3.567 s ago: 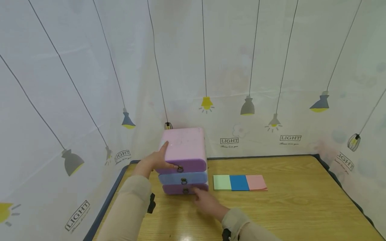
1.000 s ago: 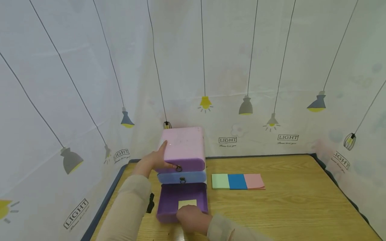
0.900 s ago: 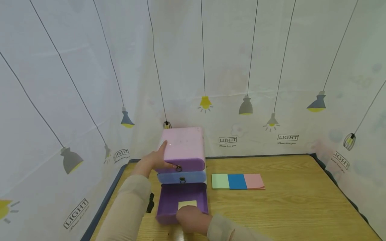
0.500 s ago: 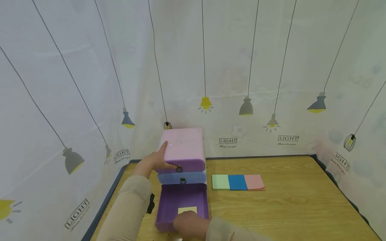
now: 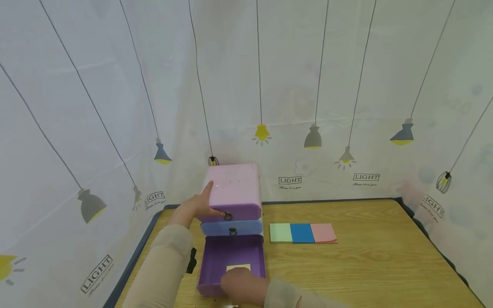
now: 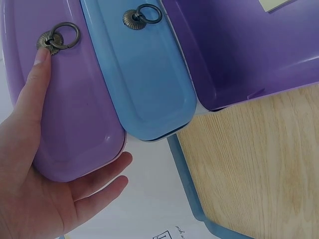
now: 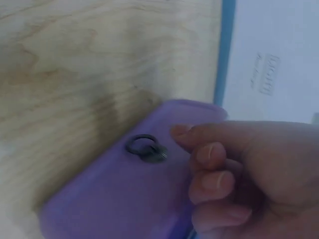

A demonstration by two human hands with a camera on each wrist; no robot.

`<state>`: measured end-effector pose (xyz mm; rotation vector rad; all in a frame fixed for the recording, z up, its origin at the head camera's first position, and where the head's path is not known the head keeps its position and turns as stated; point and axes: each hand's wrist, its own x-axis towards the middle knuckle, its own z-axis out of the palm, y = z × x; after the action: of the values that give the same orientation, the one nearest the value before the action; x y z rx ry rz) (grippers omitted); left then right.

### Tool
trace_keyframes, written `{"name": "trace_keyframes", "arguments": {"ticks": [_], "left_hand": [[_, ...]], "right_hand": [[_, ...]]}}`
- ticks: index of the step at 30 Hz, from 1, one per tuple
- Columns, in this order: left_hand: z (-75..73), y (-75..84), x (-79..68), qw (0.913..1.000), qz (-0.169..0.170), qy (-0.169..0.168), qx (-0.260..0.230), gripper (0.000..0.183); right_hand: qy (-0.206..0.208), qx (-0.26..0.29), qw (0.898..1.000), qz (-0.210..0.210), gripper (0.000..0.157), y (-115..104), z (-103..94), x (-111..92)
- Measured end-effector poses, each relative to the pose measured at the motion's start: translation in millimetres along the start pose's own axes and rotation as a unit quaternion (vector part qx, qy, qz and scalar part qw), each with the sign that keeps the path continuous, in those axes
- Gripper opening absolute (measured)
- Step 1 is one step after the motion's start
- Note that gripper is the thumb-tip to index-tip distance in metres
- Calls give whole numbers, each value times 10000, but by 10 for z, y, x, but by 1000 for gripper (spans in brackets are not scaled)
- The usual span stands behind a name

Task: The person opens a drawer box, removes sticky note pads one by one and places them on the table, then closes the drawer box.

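Observation:
A small three-drawer cabinet (image 5: 233, 184) has a pink top and purple and blue drawer fronts. My left hand (image 5: 196, 206) grips its upper left corner. In the left wrist view, the thumb (image 6: 39, 79) presses the top drawer's front beside its ring pull (image 6: 64, 36), with fingers along the side. The bottom purple drawer (image 5: 209, 267) is pulled out, a pale yellow sticky note pad (image 5: 239, 267) inside, partly hidden. My right hand (image 5: 243, 285) holds the drawer's front edge, fingers curled and thumb on the front. The lower ring pull (image 7: 144, 147) hangs free; the index finger is hidden.
Green (image 5: 280, 233), blue (image 5: 302, 233) and pink (image 5: 323, 233) sticky note pads lie in a row right of the cabinet on the wooden table (image 5: 369, 261). A wall sheet (image 5: 327, 77) printed with lamps stands behind the table and along its sides.
Since 3.6 seconds ago, the right hand has pulled the bottom drawer out toward me, uncovering the yellow pad. It came slightly further out during the last second. The left hand stays put.

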<state>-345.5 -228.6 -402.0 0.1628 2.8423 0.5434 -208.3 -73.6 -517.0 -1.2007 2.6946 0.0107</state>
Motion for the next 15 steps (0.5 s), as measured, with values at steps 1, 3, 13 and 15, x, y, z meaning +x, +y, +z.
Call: {"name": "trace_keyframes", "arguments": {"ticks": [1, 3, 13, 15], "left_hand": [[2, -4, 4, 10000, 11, 6, 10, 122], [9, -15, 15, 10000, 32, 17, 17, 122], [5, -29, 18, 9999, 126, 20, -3, 122], [2, -27, 13, 9999, 117, 13, -4, 122]], "right_hand": [[54, 133, 9999, -52, 18, 23, -30, -2], [59, 657, 9977, -156, 17, 87, -96, -1], [-217, 2425, 9699, -52, 6, 438, -337, 94], [-287, 2471, 9686, 32, 4, 500, -329, 137]]}}
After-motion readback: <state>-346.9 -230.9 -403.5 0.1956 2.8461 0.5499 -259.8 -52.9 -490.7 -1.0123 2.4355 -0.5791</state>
